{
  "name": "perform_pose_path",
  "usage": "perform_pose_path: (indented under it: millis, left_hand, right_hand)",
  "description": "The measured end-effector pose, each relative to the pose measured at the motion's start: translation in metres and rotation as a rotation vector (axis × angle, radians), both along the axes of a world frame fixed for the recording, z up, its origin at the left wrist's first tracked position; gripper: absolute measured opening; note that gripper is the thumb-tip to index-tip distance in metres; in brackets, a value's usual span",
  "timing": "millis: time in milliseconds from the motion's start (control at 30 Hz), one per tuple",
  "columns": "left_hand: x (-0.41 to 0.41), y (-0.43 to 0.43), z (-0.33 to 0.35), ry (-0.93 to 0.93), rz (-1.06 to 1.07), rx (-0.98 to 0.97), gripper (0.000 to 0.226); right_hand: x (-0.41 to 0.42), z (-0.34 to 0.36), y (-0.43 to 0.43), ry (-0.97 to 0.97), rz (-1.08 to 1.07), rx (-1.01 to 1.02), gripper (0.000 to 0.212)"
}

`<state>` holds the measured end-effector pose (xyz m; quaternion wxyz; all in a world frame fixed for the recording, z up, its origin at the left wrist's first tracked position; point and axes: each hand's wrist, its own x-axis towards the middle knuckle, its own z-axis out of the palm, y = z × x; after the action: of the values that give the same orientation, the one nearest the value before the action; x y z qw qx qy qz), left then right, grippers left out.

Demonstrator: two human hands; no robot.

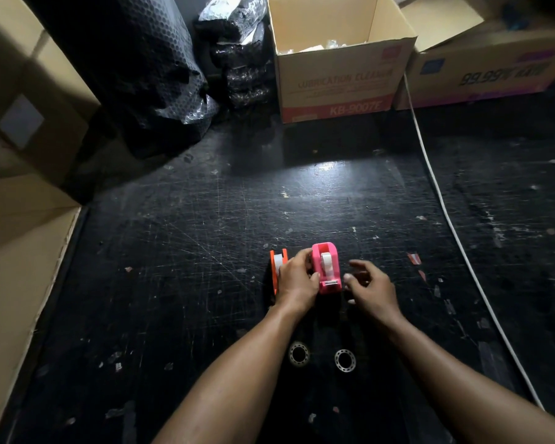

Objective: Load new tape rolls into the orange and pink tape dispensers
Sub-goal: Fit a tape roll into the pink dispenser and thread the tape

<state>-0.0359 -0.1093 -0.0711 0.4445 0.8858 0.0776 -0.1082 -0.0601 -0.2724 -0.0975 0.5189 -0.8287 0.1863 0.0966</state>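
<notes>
Head view. Black, scratched table (pixel 180 238), littered with small tape scraps.

Pink dispenser (pixel 326 267) upright near centre, white roll (pixel 326 261) seated in it, cutter end toward the camera. Left hand (pixel 297 280) against its left side, fingers (pixel 305 255) curled around the body and thumb at the lower edge: gripping the pink dispenser. Right hand (pixel 370 288) just right of the pink dispenser, not clearly touching; fingers spread loosely, holding nothing visible.

Orange dispenser (pixel 277 267) upright just left of the left hand, partly hidden behind it, clear roll (pixel 278 262) inside. Two empty cores (pixel 299 354) flat on the table between the forearms, side by side, apart from each other.

Open box (pixel 340 59) at far centre, second box (pixel 487 68) to its right. White cable (pixel 446 203) running down the right side. Black bubble wrap (pixel 135 65) at far left, cardboard (pixel 20 238) along the left edge.
</notes>
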Motion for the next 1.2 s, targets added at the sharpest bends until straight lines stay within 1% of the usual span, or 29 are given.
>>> perform_pose_path:
  millis: [33, 100, 200, 367, 467, 533, 567, 633, 700, 733, 767, 833, 933, 1033, 1200]
  left_hand:
    - [-0.002, -0.001, 0.001, 0.009, 0.022, -0.022, 0.051]
    - [-0.005, -0.001, 0.004, 0.028, 0.053, -0.057, 0.049]
    - [-0.007, 0.000, 0.009, 0.062, 0.034, -0.064, 0.045]
    - [-0.007, 0.005, 0.012, 0.098, -0.007, -0.016, 0.038]
    - [-0.009, 0.006, 0.012, 0.098, -0.011, 0.006, 0.034]
    - [-0.009, 0.006, 0.012, 0.094, -0.018, 0.016, 0.031]
    - [-0.009, 0.007, 0.013, 0.064, -0.017, 0.033, 0.030]
    - [-0.007, 0.011, 0.015, -0.072, 0.026, 0.112, 0.030]
    - [-0.005, 0.021, 0.020, -0.206, 0.124, 0.207, 0.029]
    - [-0.004, 0.029, 0.023, -0.224, 0.176, 0.228, 0.030]
    - [-0.004, 0.037, 0.023, -0.199, 0.225, 0.223, 0.032]
    - [-0.004, 0.055, 0.020, -0.067, 0.274, 0.153, 0.039]
    - [-0.011, 0.071, 0.010, 0.073, 0.220, 0.062, 0.040]
    - [-0.018, 0.072, 0.006, 0.100, 0.199, -0.024, 0.035]
    - [-0.016, 0.071, -0.001, 0.118, 0.213, -0.051, 0.040]
  right_hand:
    - [0.009, -0.002, 0.000, 0.040, -0.004, 0.096, 0.034]
    - [0.019, 0.002, 0.000, 0.087, 0.042, 0.179, 0.033]
    - [0.018, 0.012, 0.003, 0.096, 0.113, 0.127, 0.030]
    - [0.011, 0.004, 0.003, 0.090, 0.116, 0.084, 0.034]
    - [0.012, 0.001, 0.003, 0.070, 0.133, -0.002, 0.034]
    - [0.013, 0.001, 0.002, 0.071, 0.151, -0.021, 0.034]
    - [0.014, 0.002, 0.002, 0.076, 0.151, -0.003, 0.035]
    - [0.019, 0.004, 0.002, 0.093, 0.132, 0.034, 0.042]
    - [0.025, 0.008, 0.000, 0.100, 0.139, 0.060, 0.052]
    - [0.028, 0.010, -0.001, 0.112, 0.158, 0.074, 0.056]
    - [0.032, 0.012, -0.001, 0.126, 0.186, 0.084, 0.059]
    - [0.036, 0.014, 0.000, 0.146, 0.232, 0.093, 0.062]
    - [0.037, 0.014, 0.004, 0.125, 0.261, -0.003, 0.058]
    - [0.038, 0.012, 0.010, 0.099, 0.240, -0.040, 0.055]
    - [0.043, 0.013, 0.014, 0.100, 0.242, -0.034, 0.056]
